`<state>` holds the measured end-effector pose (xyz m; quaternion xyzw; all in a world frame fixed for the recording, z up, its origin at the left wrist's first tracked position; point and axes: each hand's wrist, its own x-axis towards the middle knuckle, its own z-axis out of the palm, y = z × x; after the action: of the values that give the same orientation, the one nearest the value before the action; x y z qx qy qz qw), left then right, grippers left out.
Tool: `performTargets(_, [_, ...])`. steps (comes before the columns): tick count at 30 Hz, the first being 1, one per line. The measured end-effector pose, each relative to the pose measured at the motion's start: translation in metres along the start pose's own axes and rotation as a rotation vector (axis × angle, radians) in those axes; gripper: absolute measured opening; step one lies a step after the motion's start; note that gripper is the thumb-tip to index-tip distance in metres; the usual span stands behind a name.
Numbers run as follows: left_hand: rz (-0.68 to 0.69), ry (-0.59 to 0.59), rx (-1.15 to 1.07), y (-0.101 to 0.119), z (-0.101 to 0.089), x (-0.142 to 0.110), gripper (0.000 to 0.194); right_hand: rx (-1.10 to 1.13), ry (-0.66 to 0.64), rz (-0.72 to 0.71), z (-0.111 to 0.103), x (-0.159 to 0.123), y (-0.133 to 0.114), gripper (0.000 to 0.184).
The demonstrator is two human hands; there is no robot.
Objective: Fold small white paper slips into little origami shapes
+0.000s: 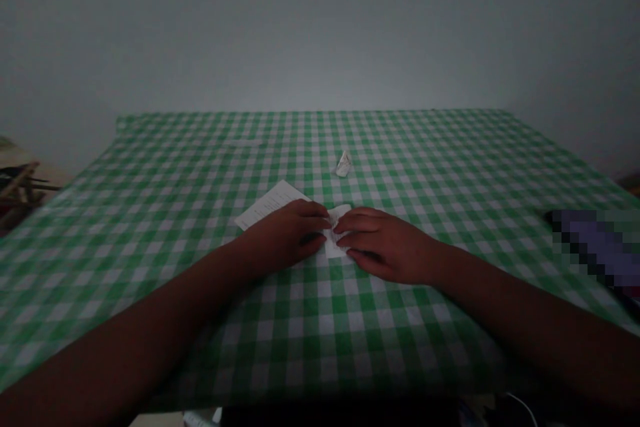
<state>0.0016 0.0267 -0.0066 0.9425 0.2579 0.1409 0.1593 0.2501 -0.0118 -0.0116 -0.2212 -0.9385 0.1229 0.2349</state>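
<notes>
Head view, paper in hand: a small white sheet of creased paper lies near the middle of the green-and-white checked counter, between the two hands and partly covered by them
Left hand: the hand comes in from the left, fingers bent and close together on top, thumb a little apart, tips at the paper's left side; whether they pinch or only press, I cannot tell
Right hand: the hand lies over the right side of the paper, fingers slightly spread, tips down on it; a pinch cannot be made out
Handling: the paper looks very light, thin and easily creased or torn; its side edges seem the best hold, with gentle pressure
Printed sheet: a flat white rectangular sheet with lines of print lies just beyond the left hand, partly hidden by it
Folded piece: a small crumpled whitish scrap sits farther out, apart from both hands
Edges and room: the near edge is below the forearms, the far edge by the pale wall; a pixelated purple thing limits the right side, while sideways room looks ample
</notes>
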Motion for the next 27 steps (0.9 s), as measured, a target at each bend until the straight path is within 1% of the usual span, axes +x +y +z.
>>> performTargets(3, [-0.017,0.001,-0.005,0.0005,-0.0005,0.0003,0.025,-0.001,-0.029,-0.003,0.0002,-0.0003,0.0014,0.023])
performTargets(10, [-0.017,-0.006,-0.006,-0.0012,0.0003,0.0003,0.023,0.006,-0.044,-0.012,0.0034,-0.0007,0.0059,0.03])
performTargets(15, [-0.06,-0.004,-0.046,0.0013,-0.0021,0.0006,0.031,-0.017,-0.047,-0.015,0.0043,0.0016,0.0055,0.029])
performTargets(18, [-0.069,-0.004,-0.064,0.0023,-0.0029,0.0012,0.032,-0.021,-0.039,-0.019,0.0054,0.0019,0.0053,0.028])
performTargets(22, [-0.038,-0.009,-0.058,0.002,-0.0034,0.0017,0.026,-0.026,-0.042,-0.035,0.0062,0.0,0.0069,0.025])
performTargets(27, [-0.018,-0.044,-0.055,-0.0001,-0.0039,0.0013,0.016,-0.035,-0.067,-0.053,0.0055,-0.0021,0.0087,0.022])
